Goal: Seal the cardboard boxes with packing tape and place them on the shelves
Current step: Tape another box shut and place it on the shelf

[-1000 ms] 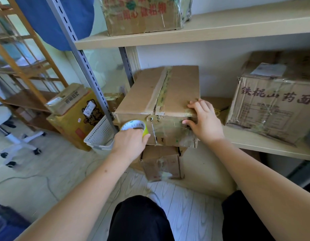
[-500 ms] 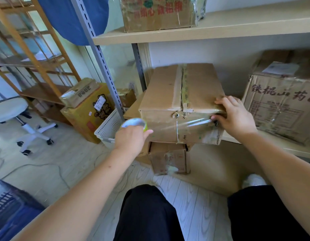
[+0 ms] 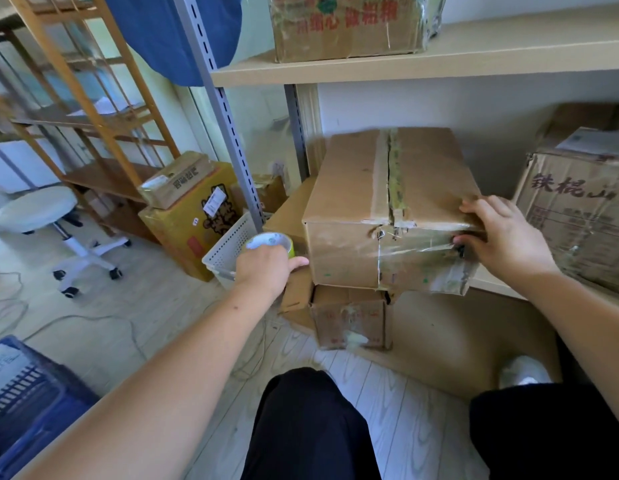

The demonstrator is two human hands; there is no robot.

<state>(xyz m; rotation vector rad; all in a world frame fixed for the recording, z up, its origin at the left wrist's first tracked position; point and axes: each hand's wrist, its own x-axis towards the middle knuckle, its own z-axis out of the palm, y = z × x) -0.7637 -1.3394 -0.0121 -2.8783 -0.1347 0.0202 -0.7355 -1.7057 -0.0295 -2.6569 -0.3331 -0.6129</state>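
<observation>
**Tight gaps around a box on the lower shelf**

A cardboard box (image 3: 387,209) juts over the front edge of the lower shelf (image 3: 491,284). Above it, open air reaches to the upper shelf (image 3: 405,64), wide enough for hands to pass. On its right, the right hand (image 3: 502,237) fills part of the gap before a printed box (image 3: 578,220). On its left, the left hand (image 3: 263,268) with a tape roll (image 3: 270,242) sits in a narrow space hemmed by a grey metal upright (image 3: 225,116) and a white perforated basket (image 3: 228,251). Under the overhang, a smaller box (image 3: 349,320) blocks the way. Bare floor (image 3: 387,393) lies open in front, between the knees.
</observation>
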